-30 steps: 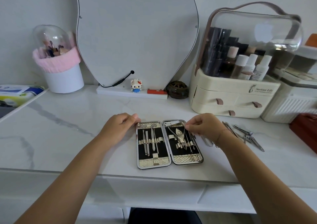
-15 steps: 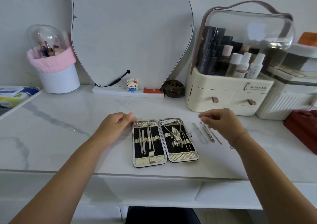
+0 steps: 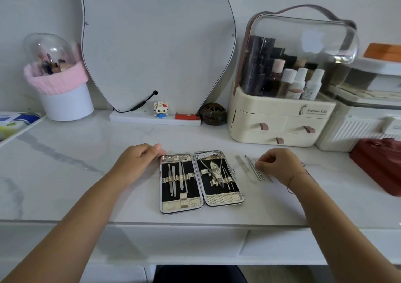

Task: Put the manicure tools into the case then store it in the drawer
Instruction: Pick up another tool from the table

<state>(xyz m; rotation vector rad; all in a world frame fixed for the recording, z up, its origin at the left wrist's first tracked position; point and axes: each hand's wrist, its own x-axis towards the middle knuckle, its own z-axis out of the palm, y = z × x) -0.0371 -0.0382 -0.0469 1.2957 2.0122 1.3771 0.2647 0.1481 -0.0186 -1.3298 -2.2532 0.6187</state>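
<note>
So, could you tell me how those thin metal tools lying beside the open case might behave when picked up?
Probably stiff and light: the thin metal tools look like slim rods. Lying flat on the glossy countertop, they may skid or resist pinching; the round ones could roll.

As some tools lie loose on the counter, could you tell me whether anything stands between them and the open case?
Nothing visible does. The loose tools lie on bare counter just right of the open case, with the right hand at them. The left hand touches the case's far left corner, outside that path.
</note>
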